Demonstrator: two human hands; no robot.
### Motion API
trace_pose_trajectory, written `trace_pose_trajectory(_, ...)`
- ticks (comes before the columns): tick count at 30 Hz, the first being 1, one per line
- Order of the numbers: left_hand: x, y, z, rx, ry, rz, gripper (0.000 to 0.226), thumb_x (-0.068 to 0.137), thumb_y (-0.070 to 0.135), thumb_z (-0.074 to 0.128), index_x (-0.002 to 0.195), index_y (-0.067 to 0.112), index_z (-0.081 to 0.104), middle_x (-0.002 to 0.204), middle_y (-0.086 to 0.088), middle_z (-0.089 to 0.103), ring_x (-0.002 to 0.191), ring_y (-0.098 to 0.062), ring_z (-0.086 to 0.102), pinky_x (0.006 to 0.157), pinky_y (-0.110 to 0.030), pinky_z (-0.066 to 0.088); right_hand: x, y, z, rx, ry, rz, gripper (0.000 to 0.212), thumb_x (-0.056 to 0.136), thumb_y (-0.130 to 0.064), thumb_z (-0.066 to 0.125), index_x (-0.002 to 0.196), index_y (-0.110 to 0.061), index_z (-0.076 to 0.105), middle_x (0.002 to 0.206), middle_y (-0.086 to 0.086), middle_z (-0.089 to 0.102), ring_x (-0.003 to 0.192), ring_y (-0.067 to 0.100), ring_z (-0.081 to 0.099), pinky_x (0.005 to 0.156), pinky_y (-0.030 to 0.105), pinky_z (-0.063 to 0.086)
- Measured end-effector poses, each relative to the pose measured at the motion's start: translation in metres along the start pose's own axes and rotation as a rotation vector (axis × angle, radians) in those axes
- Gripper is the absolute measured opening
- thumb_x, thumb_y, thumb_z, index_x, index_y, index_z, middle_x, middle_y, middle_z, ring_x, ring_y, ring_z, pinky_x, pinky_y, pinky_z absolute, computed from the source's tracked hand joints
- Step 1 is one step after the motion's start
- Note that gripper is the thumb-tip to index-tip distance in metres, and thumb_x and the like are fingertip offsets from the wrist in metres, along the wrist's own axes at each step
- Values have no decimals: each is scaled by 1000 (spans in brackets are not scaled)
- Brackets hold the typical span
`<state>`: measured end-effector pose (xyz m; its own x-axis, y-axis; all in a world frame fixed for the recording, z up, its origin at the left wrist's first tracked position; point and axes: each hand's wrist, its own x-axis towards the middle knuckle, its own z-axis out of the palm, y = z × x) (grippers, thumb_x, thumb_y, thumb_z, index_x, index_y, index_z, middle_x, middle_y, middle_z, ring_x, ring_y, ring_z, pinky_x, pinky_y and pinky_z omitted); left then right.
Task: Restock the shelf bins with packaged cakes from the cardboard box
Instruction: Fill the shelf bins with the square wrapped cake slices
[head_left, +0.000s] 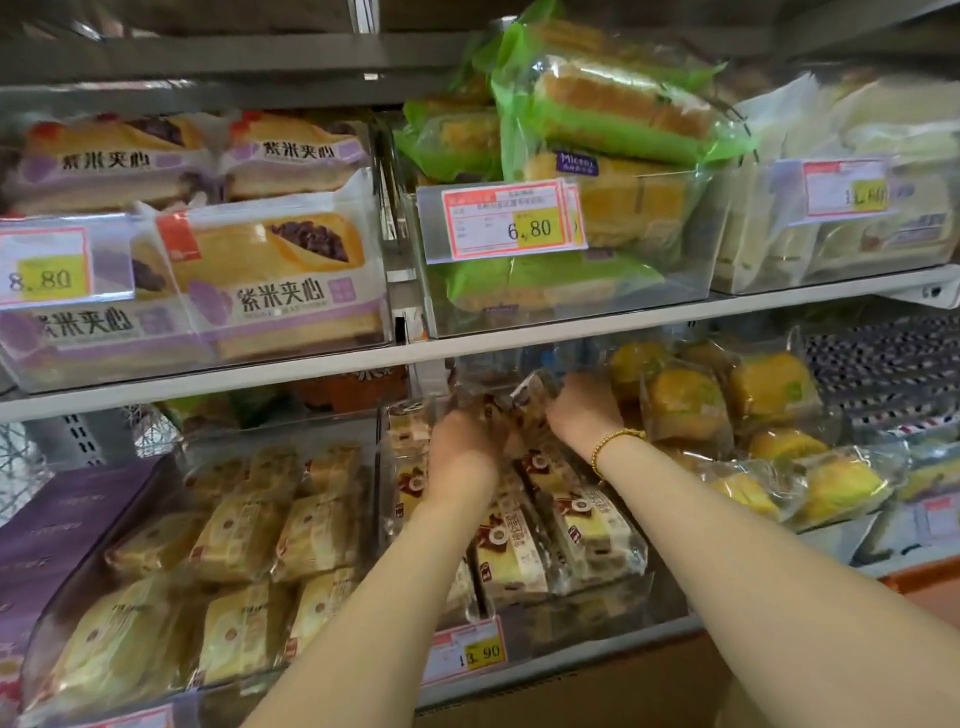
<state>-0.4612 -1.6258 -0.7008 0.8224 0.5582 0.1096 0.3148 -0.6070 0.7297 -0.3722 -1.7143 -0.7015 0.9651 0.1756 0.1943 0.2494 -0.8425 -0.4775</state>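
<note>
Arms (363, 623) are reached over box (571, 691); pack (527, 397) is gripped by rt hand (584, 413), to be tucked at bin's (597, 618) back; lt hand (462, 441) fingers: can't tell.

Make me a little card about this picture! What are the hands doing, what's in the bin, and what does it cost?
place: shop shelf with clear bins
right hand: fingers curled on a cake pack at the back of the middle bin
left hand: at the same pack, grip too blurred to tell
in the bin: brown-and-cream cake packs
price tag: 13.90
right wrist: gold bracelet
</note>
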Motion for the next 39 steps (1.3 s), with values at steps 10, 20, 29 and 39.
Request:
trace_pose_trajectory(10,26,-29,0,871,45,498,56,96,29,55,147,29,33,158,-3,22,149,-24,5,119,-41,-8,7,10,-2,-265,-154,-252,31,98,-13,43,128,-13,53,117,9,61,96,23,62,83,30,54)
trace_pose_trajectory(20,32,-32,6,684,146,385,36,100,13,44,134,9,53,146,-12,44,144,-25,26,117,-34,20,23,16,3,-2,-185,-161,47,94,-6,52,139,-17,46,138,8,51,121,25,53,96,31,46)
trace_pose_trajectory(29,37,-28,5,734,77,353,42,99,3,37,139,5,45,150,-14,37,146,-29,18,119,-36,12,4,4,-2,-3,-316,-211,64,95,-1,40,151,-28,26,153,8,32,101,18,59,62,14,46)
trace_pose_trajectory(39,-144,-96,-53,144,120,753,24,92,43,50,75,25,54,69,15,51,60,-1,49,53,-11,39,-156,9,-59,-79,-83,-447,28,93,-39,54,70,-23,55,65,-6,58,63,9,56,57,27,43)
